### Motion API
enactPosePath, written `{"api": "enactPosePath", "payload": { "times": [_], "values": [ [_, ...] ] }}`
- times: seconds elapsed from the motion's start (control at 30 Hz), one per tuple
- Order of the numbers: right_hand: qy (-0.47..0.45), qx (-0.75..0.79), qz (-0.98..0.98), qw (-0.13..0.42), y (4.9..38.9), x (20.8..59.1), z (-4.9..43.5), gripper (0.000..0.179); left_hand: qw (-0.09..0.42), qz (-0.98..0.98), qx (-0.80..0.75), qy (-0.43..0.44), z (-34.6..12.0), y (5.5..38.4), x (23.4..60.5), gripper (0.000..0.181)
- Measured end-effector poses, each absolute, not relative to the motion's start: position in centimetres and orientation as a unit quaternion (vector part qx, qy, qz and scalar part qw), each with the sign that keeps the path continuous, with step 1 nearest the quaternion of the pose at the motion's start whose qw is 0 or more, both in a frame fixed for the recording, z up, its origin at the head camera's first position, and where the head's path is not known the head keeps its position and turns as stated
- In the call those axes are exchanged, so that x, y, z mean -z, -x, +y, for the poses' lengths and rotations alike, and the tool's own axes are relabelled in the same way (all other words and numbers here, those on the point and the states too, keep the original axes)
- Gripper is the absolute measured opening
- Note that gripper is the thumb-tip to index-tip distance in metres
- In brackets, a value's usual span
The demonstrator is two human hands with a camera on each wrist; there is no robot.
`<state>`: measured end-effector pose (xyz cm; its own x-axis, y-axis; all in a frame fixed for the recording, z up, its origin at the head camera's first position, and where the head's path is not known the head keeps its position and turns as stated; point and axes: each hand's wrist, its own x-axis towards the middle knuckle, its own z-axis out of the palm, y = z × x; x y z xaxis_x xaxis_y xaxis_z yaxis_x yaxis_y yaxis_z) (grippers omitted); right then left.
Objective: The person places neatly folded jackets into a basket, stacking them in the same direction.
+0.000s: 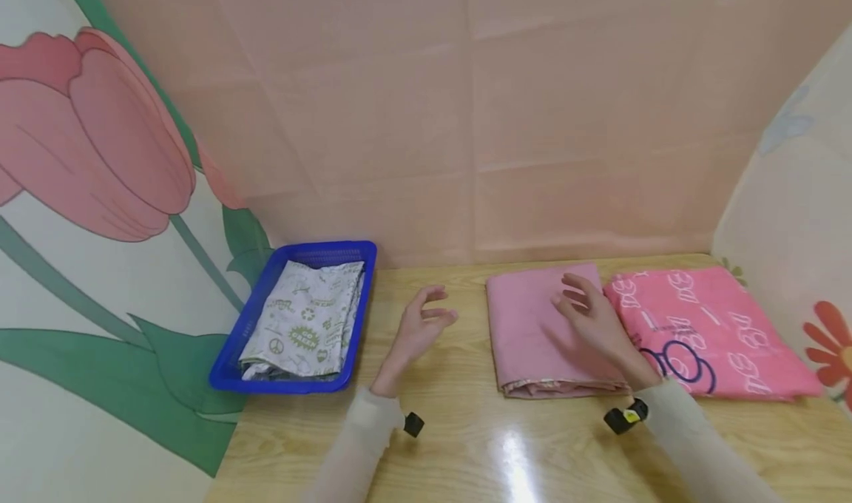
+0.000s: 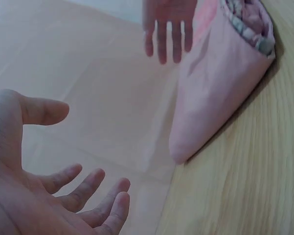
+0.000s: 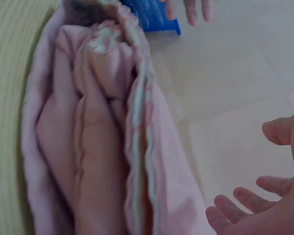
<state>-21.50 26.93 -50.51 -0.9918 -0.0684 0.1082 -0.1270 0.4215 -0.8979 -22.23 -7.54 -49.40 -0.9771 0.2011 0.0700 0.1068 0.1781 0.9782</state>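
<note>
My left hand [image 1: 422, 327] hovers over the table between the basket and the folded pink cloth, fingers loosely bent and holding nothing. In the left wrist view its thumb [image 2: 46, 111] stands apart from the fingers. Above the folded pink cloth [image 1: 526, 318] is my right hand [image 1: 591, 324], its fingers spread and bare. The right wrist view shows the cloth's layered folds [image 3: 102, 127] with a light patterned edging, beside the right hand [image 3: 269, 205]. To the cloth's right lies a bright pink package [image 1: 725, 340] with white lettering and a dark blue looped print.
A blue plastic basket [image 1: 367, 296] at the left holds a folded white cloth [image 1: 302, 318] with green print. The wooden table [image 1: 459, 444] meets a peach-coloured backdrop [image 1: 466, 118] at the back. Walls with painted flowers [image 1: 133, 133] stand at both sides.
</note>
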Motion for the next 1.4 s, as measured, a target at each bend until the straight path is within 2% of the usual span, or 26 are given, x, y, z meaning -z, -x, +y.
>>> {"api": "enactPosePath", "payload": {
  "times": [0.27, 0.43, 0.63, 0.8, 1.13, 1.4],
  "values": [
    [-0.053, -0.508, -0.859, 0.041, 20.7, 51.9, 28.7, 0.066, 0.065, 0.764, -0.637, -0.078, -3.5, 21.7, 50.7, 0.059],
    [-0.049, -0.512, -0.857, 0.033, 20.2, 52.8, 29.5, 0.066, 0.070, 0.772, -0.627, -0.078, -2.2, 21.3, 52.0, 0.060],
    [-0.049, -0.509, -0.858, 0.051, 20.2, 53.5, 30.3, 0.064, 0.069, 0.789, -0.605, -0.075, -1.0, 21.2, 52.9, 0.061],
    [-0.034, -0.486, -0.871, 0.059, 20.1, 53.8, 31.1, 0.066, 0.087, 0.812, -0.575, -0.058, 0.1, 21.1, 53.2, 0.070],
    [-0.011, -0.434, -0.899, 0.048, 19.7, 53.9, 32.2, 0.070, 0.121, 0.826, -0.547, -0.060, 1.4, 20.8, 53.8, 0.083],
    [-0.006, -0.417, -0.908, 0.034, 19.6, 54.2, 32.6, 0.072, 0.129, 0.817, -0.555, -0.082, 2.1, 20.8, 54.0, 0.083]
  ]
}}
